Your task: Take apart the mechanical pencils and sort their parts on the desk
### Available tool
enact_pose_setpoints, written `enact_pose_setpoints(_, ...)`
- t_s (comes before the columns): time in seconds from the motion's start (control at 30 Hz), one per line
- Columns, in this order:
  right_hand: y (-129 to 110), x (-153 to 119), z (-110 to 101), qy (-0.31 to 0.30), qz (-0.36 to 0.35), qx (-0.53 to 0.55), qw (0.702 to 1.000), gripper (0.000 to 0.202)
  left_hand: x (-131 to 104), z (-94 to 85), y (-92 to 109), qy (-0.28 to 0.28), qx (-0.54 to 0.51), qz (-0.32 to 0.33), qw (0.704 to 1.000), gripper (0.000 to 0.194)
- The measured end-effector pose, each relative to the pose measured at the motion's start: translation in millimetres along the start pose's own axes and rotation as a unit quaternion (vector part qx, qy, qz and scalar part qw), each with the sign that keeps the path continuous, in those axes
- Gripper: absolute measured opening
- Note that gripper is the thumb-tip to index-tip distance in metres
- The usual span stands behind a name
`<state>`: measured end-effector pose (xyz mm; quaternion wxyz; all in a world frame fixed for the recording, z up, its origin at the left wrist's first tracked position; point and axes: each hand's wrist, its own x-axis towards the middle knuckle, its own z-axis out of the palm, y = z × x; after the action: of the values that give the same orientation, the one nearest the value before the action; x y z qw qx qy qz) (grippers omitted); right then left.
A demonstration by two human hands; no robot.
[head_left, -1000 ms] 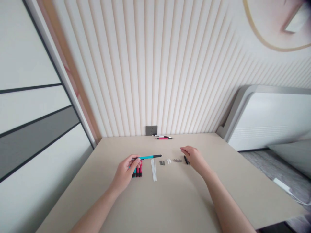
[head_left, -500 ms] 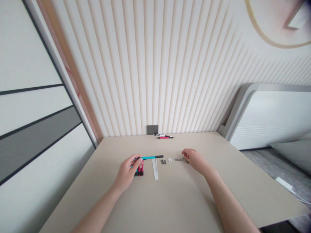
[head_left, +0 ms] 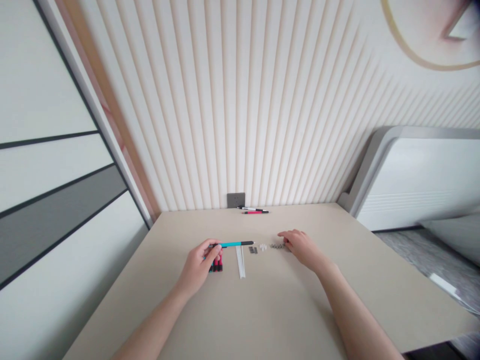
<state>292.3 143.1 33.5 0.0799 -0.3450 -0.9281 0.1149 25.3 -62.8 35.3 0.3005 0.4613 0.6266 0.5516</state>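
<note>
Two pens (head_left: pixel 253 212) look done, refills (head_left: pixel 240 263) unused; our left hand (head_left: pixel 199 259) grips a blue pen (head_left: pixel 234 244); whether our right hand (head_left: pixel 300 245) grips, we cannot tell.

From my head view, the load surface is a beige table (head_left: pixel 270 310), flat and matte. At its far edge I register two pens lying flat: a white pen (head_left: pixel 252 209) with black ends, and just in front of it a red pen (head_left: pixel 255 212) with black ends. I cannot tell whether they touch.

Mid-table, I read the parts from left to right:

1. Barrels (head_left: pixel 218 268), red and teal with black near ends, side by side, partly hidden.
2. Refills (head_left: pixel 240 265), white and slender, bunched and pointing away from me.
3. Clips (head_left: pixel 253 250), dark grey, grouped.
4. White bits (head_left: pixel 263 247), in a small cluster.
5. Springs (head_left: pixel 276 246), grey, in a short row; its right end is hidden.
</note>
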Motion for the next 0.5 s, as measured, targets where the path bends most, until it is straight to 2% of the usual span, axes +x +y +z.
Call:
enact_pose_setpoints(0.13,1.8,0.6,-0.3,0.006,0.001,-0.015,1.0,0.036,-0.1,0.0,-0.6,0.004,0.003,0.001,1.0,0.032)
enact_pose_setpoints(0.23,-3.9,0.6,-3.7,0.049,-0.009,-0.002,0.999,0.034,-0.8,0.3,0.0,0.0,-0.002,0.0,1.0,0.033)
enact_pose_setpoints(0.37,-31.0,-3.5,-6.9,0.15,-0.058,0.136,0.978,0.03,-2.9,2.0,2.3,-0.019,0.006,-0.01,1.0,0.033)
enact_pose_setpoints(0.43,-48.8,-7.2,-4.5,0.148,-0.09,0.22,0.96,0.033,-4.0,3.3,3.1,-0.026,0.023,-0.004,0.999,0.031)
enact_pose_setpoints(0.5,-64.5,-10.8,1.4,0.119,-0.109,0.275,0.948,0.039,-5.1,4.7,3.5,-0.03,0.034,0.004,0.999,0.03)
